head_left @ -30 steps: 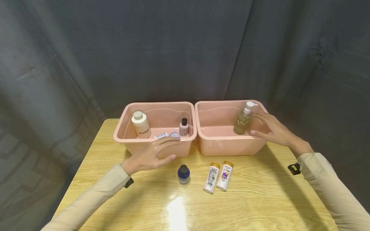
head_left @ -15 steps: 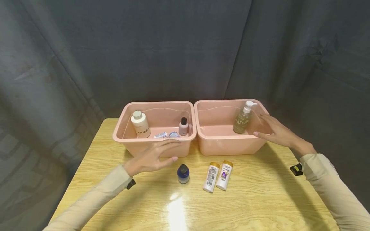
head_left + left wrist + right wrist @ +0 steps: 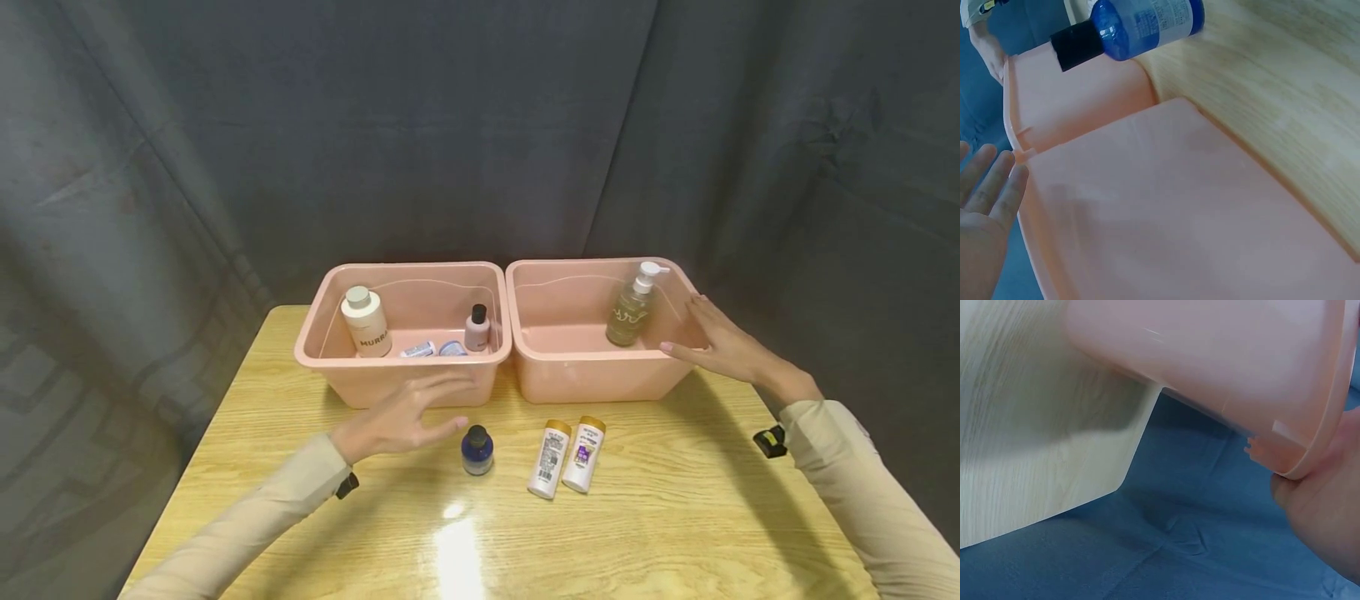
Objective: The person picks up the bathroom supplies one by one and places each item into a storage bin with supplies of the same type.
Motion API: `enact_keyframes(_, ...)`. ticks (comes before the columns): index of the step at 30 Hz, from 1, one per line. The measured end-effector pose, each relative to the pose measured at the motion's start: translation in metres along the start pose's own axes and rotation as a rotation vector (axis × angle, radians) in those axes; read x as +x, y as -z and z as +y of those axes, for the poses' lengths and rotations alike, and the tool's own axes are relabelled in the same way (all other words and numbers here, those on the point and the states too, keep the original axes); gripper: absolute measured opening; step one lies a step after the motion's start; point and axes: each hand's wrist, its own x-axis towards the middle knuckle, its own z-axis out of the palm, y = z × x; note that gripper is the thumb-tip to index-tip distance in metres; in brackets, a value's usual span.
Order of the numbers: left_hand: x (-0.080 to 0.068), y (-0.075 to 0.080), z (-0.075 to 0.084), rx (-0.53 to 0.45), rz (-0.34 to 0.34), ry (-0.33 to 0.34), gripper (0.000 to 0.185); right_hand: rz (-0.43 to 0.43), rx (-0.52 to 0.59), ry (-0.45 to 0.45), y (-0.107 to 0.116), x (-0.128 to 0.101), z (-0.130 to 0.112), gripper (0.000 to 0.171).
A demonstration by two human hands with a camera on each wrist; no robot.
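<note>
My left hand (image 3: 405, 418) hovers in front of the left pink bin (image 3: 408, 385), fingers extended and holding nothing. Its thumb points toward a blue bottle with a black cap (image 3: 477, 457), which stands on the table; the left wrist view also shows this blue bottle (image 3: 1150, 25). My right hand (image 3: 723, 343) rests at the front right corner of the right pink bin (image 3: 592, 382), thumb at the front rim and fingers along the side. In the right wrist view, the hand (image 3: 1329, 506) lies against the bin's rim (image 3: 1329, 419). A greenish pump bottle (image 3: 628, 317) stands inside that bin.
Two white bottles with gold caps, one (image 3: 549, 460) beside the other (image 3: 583, 455), lie on the wooden table (image 3: 660, 508). The left bin holds a large white bottle (image 3: 367, 323), a small black-capped bottle (image 3: 477, 329) and small packs (image 3: 418, 350). Grey curtain (image 3: 450, 125) hangs behind.
My left hand has drawn back slightly from the left bin's front rim, toward the blue bottle. The right hand has shifted right, away from the pump bottle, onto the bin's corner.
</note>
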Motion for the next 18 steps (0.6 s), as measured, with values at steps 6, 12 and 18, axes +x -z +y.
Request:
enact_keyframes(6, -0.001, -0.007, -0.003, -0.056, -0.028, 0.03, 0.054, -0.012, 0.016, -0.018, -0.001, -0.001, 0.001, 0.104)
enact_keyframes(12, -0.001, -0.015, -0.007, -0.089, -0.057, 0.054, 0.054, -0.004, 0.017, -0.003, -0.001, -0.002, 0.001, 0.102)
enact_keyframes(18, 0.0, -0.025, -0.013, -0.112, -0.081, 0.061, 0.055, 0.008, 0.022, 0.022, 0.0, -0.002, 0.0, 0.101)
